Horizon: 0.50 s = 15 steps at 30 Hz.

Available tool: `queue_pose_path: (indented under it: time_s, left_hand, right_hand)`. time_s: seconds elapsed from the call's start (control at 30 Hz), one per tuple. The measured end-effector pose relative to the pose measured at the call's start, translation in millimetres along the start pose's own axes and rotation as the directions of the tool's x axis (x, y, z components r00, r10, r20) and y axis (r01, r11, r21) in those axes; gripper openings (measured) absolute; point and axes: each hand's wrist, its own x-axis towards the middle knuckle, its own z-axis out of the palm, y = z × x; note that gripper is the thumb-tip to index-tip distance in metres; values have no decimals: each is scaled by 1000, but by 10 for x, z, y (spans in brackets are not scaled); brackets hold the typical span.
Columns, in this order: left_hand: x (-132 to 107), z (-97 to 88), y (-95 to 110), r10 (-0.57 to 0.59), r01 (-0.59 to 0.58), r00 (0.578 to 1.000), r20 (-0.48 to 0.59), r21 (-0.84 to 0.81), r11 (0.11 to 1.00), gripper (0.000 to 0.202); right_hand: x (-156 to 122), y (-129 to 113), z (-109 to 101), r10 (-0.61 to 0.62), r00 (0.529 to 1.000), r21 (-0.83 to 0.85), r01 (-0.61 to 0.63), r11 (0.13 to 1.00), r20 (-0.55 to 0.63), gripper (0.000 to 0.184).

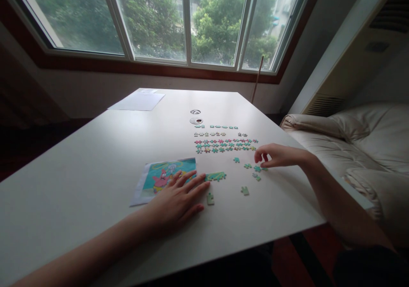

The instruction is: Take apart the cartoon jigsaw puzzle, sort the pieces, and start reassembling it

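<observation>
Right hand (pixel 277 156) grip pinching teal puzzle piece (pixel 257 168) on white surface (pixel 96 184). Left hand (pixel 177 199) flat, released, fingertips on cartoon reference picture (pixel 159 178); joined strip (pixel 215 176) just beyond. No legible writing.

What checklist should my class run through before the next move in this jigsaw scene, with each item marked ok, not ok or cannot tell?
1. Right hand is at a loose teal piece: ok, fingertips are on or just over it.
2. Piece is actually pinched in the grip: cannot tell, the fingers hide the contact.
3. Left hand steadies the work: ok, it lies flat, fingers on the edge of the reference picture.
4. Joined green strip lies unobstructed: ok, just beyond the left fingertips.
5. Sorted rows of pieces are undisturbed: ok, neat lines behind the hands.
6. Stray pieces safe on the table: ok, none at the edge.
</observation>
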Motion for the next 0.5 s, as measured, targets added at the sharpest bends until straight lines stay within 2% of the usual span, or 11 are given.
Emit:
queue_pose_path:
  time_s: [0.17,0.37,0.5]
  left_hand:
    - [-5,4,-4,2,-2,1000,-6,-4,1000,48]
    - [-12,10,-6,1,-1,1000,4,16,1000,47]
    - [-14,13,-7,-2,2,1000,12,23,1000,48]
  right_hand:
    - [22,-148,75,-87,994,-5,88,996,72,23]
    - [53,-218,150,-75,995,-9,76,997,71,18]
    - [119,-247,221,-48,997,-20,49,999,52,25]
